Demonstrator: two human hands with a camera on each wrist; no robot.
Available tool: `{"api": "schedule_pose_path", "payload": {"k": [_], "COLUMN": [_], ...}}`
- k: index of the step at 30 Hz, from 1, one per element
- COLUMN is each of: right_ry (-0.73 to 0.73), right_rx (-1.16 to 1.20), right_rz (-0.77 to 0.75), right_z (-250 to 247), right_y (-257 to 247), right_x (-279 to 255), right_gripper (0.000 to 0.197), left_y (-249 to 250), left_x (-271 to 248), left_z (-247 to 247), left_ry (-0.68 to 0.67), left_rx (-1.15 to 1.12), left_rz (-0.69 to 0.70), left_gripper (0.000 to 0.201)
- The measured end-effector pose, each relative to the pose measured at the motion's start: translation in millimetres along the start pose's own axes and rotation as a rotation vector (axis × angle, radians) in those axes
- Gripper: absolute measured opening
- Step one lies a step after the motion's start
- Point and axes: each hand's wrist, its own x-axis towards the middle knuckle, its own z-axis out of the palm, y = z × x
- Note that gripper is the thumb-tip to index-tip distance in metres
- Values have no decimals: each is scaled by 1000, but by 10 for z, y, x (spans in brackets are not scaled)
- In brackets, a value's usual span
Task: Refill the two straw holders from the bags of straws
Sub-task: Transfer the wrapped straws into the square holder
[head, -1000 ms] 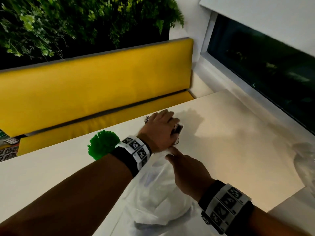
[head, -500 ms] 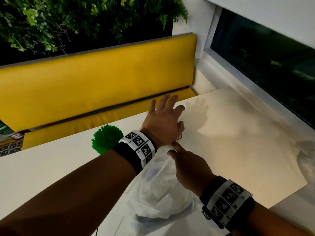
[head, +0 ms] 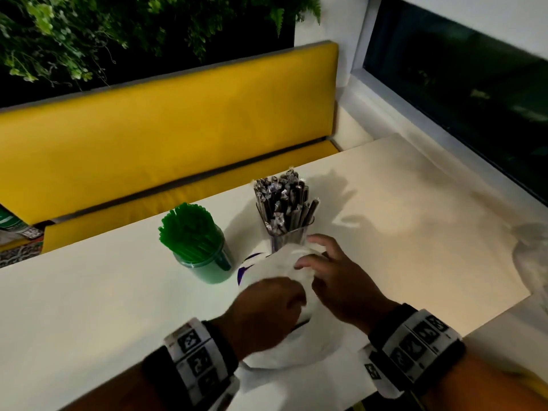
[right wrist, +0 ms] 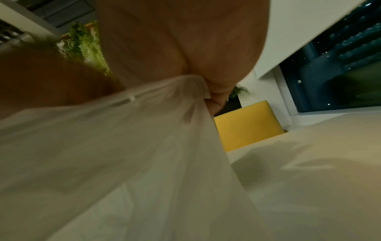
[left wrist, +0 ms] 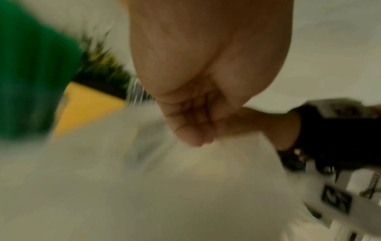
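Note:
Two holders stand on the white table [head: 400, 232]: a green cup packed with green straws [head: 189, 229] and a clear cup of black wrapped straws [head: 283, 203]. A white plastic bag [head: 284, 345] lies just in front of them. My left hand [head: 284, 298] sits on the bag with its fingers curled into the plastic [left wrist: 144, 187]. To its right, my right hand [head: 308, 256] pinches a gathered fold of the bag [right wrist: 103, 146] close to the clear cup. The bag's contents are hidden.
A yellow bench [head: 166, 129] runs behind the table, with plants above it. A dark window [head: 459, 93] lines the right side. A crumpled clear bag [head: 530, 253] lies at the table's right edge. The near table edge [head: 489, 318] runs under my right wrist.
My left hand drew back from over the black straws and came down onto the bag. The view tilted, and both holders now show in full.

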Motion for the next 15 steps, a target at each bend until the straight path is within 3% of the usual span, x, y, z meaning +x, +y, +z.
{"api": "schedule_pose_path", "payload": {"k": [2, 4, 7, 8, 11, 12, 13, 15], "right_ry": [60, 128, 357, 292, -438, -585, -631, -567], "right_rx": [115, 281, 581, 525, 271, 310, 427, 711], "right_rz": [-84, -63, 309, 482, 822, 871, 907, 958], "right_z": [-5, -8, 112, 167, 417, 482, 534, 621], "right_y": [-3, -12, 193, 316, 563, 570, 547, 507], "right_x": [-26, -26, -74, -120, -291, -344, -379, -395], "right_gripper": [33, 23, 27, 31, 35, 29, 22, 22], "left_y": [-237, -367, -439, -449, -460, -455, -438, -413], "left_x": [1, 52, 96, 93, 65, 57, 51, 53], "left_z": [475, 749, 915, 930, 966, 982, 995, 1048], "left_ry": [-147, -184, -257, -282, -304, -301, -312, -309], "left_rx": [-53, -49, 20, 23, 0, -15, -32, -67], "left_rz": [-205, -245, -336, -363, -392, -381, -369, -325], "left_gripper": [31, 40, 43, 44, 37, 33, 35, 56]}}
